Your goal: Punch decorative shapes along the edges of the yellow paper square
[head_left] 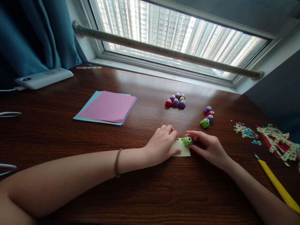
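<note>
Green plastic marks the small craft punch (187, 141) that sits on the far right corner of a pale yellow paper slip (182, 147), near the middle of the dark wooden table (150, 187). The right hand (208, 147) has its fingers curled loosely around the punch, thumb and fingertips touching it. The left hand (162, 144) lies half closed on the slip's left part, pinning it flat.

A few small dark marks seem to run along the slip's far edge by the left hand, perhaps holes already cut, though they are too small to tell. Judging by this, the punching looks under way rather than finished, with most of the slip unmarked.

Farther off lie two clusters of punches (176, 101) (208, 116) in purple, red and green. A stack of pink and blue sheets (106, 107) rests to the left, untouched. At the right edge lie paper scraps (278, 140), confetti bits (246, 130) and a yellow utility knife (277, 184).
</note>
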Available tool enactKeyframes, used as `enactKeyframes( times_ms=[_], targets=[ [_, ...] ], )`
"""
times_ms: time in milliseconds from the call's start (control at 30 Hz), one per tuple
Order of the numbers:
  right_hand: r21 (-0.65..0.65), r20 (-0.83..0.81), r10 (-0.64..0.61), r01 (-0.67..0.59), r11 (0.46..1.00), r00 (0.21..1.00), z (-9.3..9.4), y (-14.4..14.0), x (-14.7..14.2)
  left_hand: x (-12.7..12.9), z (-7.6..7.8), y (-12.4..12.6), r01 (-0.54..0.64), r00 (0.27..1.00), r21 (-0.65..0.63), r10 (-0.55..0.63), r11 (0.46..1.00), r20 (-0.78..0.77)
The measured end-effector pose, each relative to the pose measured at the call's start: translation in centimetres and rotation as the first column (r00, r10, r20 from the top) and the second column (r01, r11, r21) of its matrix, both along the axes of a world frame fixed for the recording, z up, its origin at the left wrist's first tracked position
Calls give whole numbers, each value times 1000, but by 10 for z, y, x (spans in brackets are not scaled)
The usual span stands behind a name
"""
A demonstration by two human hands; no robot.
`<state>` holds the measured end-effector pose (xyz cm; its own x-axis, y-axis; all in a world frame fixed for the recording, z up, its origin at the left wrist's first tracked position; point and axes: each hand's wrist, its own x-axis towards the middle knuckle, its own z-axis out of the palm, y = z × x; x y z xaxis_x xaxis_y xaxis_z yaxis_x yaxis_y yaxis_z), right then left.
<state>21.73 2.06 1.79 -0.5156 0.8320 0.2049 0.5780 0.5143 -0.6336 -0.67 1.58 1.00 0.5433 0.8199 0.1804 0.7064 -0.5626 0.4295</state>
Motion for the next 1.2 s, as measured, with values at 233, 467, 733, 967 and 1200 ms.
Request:
enactKeyframes(
  times_ms=[233, 467, 733, 967, 1200],
  targets=[
    [23, -1, -19, 19, 1000, 1000, -2, 0, -1, 0, 0, 0, 4, 1000, -3, -4, 1000, 4],
    [31, 8, -25, 25, 999, 1000, -3, 0, -1, 0, -1, 0, 8, 1000, -6, -8, 1000, 1],
    [25, 20, -19, 18, 1000, 1000, -2, -1, -1, 0, -2, 1, 9, 1000, -11, -9, 1000, 7],
    [2, 3, -12, 12, 1000, 1000, -1, -1, -1, 0, -1, 0, 9, 1000, -3, -9, 1000, 8],
    [-17, -85, -31, 30, 999, 996, -3, 0, 0, 1, 0, 2, -26, 994, -5, 27, 1000, 102]
  ],
)
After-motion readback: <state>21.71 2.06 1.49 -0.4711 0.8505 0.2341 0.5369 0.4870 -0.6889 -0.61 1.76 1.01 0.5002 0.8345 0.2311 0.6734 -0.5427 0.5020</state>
